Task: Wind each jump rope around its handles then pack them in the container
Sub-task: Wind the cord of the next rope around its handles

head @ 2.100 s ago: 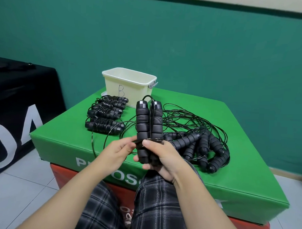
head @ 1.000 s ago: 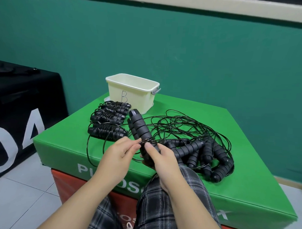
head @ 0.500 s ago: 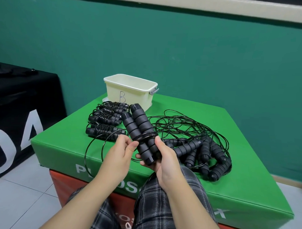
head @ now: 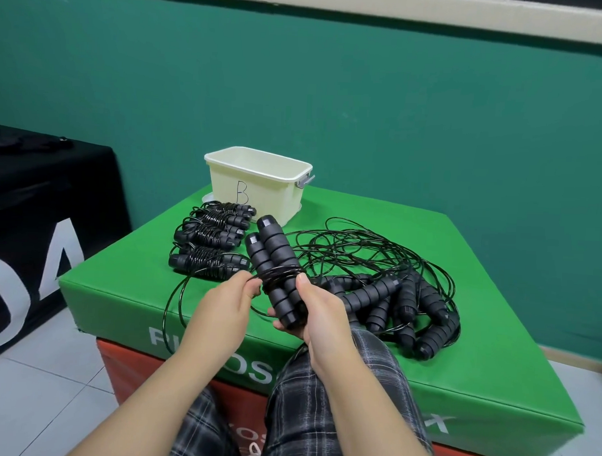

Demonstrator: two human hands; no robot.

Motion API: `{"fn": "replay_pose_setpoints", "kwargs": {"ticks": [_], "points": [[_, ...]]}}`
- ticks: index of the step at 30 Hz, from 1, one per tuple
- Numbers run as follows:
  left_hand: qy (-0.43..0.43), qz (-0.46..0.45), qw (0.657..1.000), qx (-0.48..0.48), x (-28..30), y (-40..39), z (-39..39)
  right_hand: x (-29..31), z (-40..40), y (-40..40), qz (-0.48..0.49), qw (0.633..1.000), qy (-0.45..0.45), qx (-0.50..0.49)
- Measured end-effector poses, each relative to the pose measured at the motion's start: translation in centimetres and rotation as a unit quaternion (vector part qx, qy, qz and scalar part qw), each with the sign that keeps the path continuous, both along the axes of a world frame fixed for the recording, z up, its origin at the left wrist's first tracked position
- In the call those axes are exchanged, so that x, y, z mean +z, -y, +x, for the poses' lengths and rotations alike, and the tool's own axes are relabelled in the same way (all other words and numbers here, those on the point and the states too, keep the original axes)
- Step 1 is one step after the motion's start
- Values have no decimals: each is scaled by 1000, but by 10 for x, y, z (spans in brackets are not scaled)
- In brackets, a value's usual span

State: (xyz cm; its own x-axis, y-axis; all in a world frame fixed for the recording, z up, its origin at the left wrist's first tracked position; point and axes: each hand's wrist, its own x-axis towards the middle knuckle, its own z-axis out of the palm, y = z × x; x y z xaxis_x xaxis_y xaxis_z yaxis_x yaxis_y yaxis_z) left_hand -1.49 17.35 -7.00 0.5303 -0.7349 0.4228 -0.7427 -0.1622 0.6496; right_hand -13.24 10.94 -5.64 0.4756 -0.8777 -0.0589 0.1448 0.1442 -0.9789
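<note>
My right hand (head: 318,313) grips a pair of black ribbed jump rope handles (head: 274,257), held side by side and tilted up to the left. A few turns of thin black rope (head: 281,273) circle their middle. My left hand (head: 223,302) pinches that rope just left of the handles, and a slack loop (head: 174,302) hangs below it over the box edge. Several wound jump ropes (head: 210,238) lie in a row at the back left. A tangled heap of unwound ropes and handles (head: 386,292) lies to the right. The cream container (head: 257,182), marked B, stands open at the back.
Everything rests on a green padded box (head: 458,369) stacked on a red one (head: 124,368), in front of a green wall. A black cloth-covered stand (head: 37,218) is at the left. My plaid-trousered knees (head: 320,416) meet the box front. White floor tiles lie below.
The handles tipped from upright to a left lean, and rope turns have gathered round their middle. My left hand keeps feeding the rope; the hanging loop has shrunk a little.
</note>
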Motion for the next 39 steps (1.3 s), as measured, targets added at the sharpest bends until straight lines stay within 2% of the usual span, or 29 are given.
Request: {"fn": "replay_pose_setpoints", "kwargs": {"ticks": [3, 7, 10, 12, 14, 16, 17, 18, 21, 24, 28, 32, 36, 39], "points": [[-2, -29, 999, 36, 0, -2, 3, -1, 1, 1, -12, 1000, -8, -1], [40, -15, 999, -23, -6, -5, 2, 0, -2, 2, -10, 1000, 17, -8], [12, -8, 998, -68, -12, -2, 3, 0, -4, -1, -11, 999, 42, 3], [-53, -29, 993, -101, -12, 1, -1, 2, -6, -3, -3, 998, 61, 12], [-157, -50, 977, -137, -9, 4, -5, 3, -7, -2, 9, 997, 76, 22], [-250, -48, 954, -156, -7, 4, -6, 3, -9, 1, 6, 997, 67, 35], [-264, -48, 951, -151, -7, 3, -5, 0, -7, 2, -2, 998, 52, 34], [-259, -56, 954, -141, -7, 1, -4, 0, -6, 1, -13, 999, 33, 28], [-219, -101, 965, -102, -8, -3, -6, -10, -2, 5, -134, 989, -59, -29], [-195, -122, 971, -60, -6, -5, -8, -11, -3, 4, -232, 969, -47, -74], [-189, -140, 971, -42, -4, -9, -7, -10, -7, 0, -346, 929, -82, -104], [-160, -145, 975, -52, -3, -12, -6, -12, -6, 1, -360, 919, -131, -88], [-125, -156, 978, -64, -4, -13, -6, -11, -5, -3, -354, 916, -185, -22], [-119, -149, 977, -92, -6, -12, -8, -12, -5, -2, -354, 912, -205, -26]]}}
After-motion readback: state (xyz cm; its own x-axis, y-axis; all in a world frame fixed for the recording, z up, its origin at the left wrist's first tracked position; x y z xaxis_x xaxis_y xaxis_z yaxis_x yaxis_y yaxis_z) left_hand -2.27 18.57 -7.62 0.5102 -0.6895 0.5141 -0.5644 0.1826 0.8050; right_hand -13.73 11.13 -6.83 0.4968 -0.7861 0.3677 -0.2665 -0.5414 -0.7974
